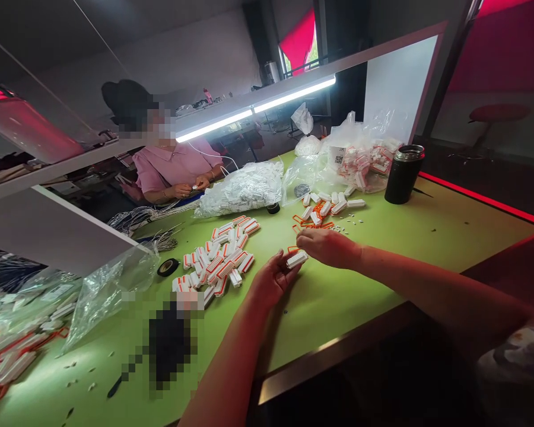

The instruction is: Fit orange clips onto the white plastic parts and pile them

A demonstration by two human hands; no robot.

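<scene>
My left hand [270, 280] is closed round a small white plastic connector housing [297, 259], held between thumb and fingers just above the table. A thin orange strip shows at the housing's upper edge. Close above it, my right hand [330, 248] has its fingertips pinched together; what they grip is hidden. Beyond the right hand lie thin orange plastic clips [315, 224] and several loose white housings [339, 206]. To the left of my left hand spreads a heap of white housings with orange strips [220, 261].
On the green table [365, 308] stand a black flask [404, 175], a big bag of white parts [244, 187] and a bag of orange-and-white parts [360, 160]. Black tape [168, 267] lies left of the heap. A co-worker [173, 169] sits opposite, handling a small white part.
</scene>
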